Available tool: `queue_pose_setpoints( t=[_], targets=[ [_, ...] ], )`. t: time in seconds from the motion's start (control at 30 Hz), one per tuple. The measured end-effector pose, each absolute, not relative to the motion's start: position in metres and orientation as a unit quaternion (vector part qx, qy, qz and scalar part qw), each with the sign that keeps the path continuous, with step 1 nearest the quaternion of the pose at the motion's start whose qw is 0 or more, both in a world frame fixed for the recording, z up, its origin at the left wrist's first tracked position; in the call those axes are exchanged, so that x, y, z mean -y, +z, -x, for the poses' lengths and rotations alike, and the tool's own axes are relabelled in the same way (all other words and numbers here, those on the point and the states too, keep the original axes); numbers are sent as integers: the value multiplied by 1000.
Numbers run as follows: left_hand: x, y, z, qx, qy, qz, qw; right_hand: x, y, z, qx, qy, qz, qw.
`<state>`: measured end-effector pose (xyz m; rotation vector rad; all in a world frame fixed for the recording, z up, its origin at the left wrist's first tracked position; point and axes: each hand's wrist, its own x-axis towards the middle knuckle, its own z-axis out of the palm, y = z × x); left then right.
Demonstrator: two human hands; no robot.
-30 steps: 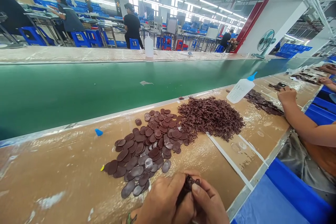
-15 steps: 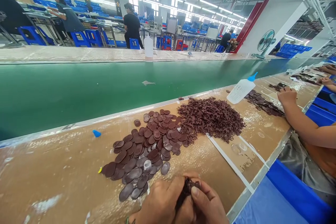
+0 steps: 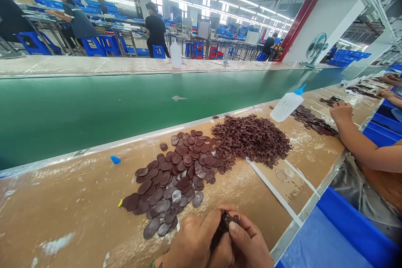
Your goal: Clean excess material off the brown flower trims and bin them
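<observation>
At the bottom of the view my left hand and my right hand are pressed together. Both are closed on a small dark brown piece with a curly, knobbly edge; my fingers cover most of it. My right thumb presses on its upper side. Just beyond my hands lies a spread of flat brown oval discs, some of them shiny. A heap of small curly dark brown pieces adjoins the discs on the right.
A white squeeze bottle with a blue tip leans beyond the heap. A blue cap lies at left on the brown worktable. Past its edge runs a green belt. A co-worker's arm rests at right, above blue bins.
My hands keep the same grip on the brown piece, with hardly any movement. The view has shifted slightly.
</observation>
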<state>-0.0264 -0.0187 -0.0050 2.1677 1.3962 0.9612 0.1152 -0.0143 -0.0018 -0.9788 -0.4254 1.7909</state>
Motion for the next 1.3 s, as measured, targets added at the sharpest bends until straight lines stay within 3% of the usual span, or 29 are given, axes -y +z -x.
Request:
queue_pose_setpoints(
  t=[0.4, 0.6, 0.87, 1.3],
  targets=[
    [20, -3, 28, -503, 303, -766, 263, 13, 4, -112, 169, 759, 393, 491],
    [20, -7, 26, -516, 323, -772, 182, 11, 1, -111, 157, 752, 404, 497],
    [20, -7, 23, -533, 331, -764, 148, 13, -2, -112, 154, 749, 409, 497],
    [20, -1, 23, -524, 312, -765, 206, 16, -2, -113, 142, 749, 393, 515]
  ],
)
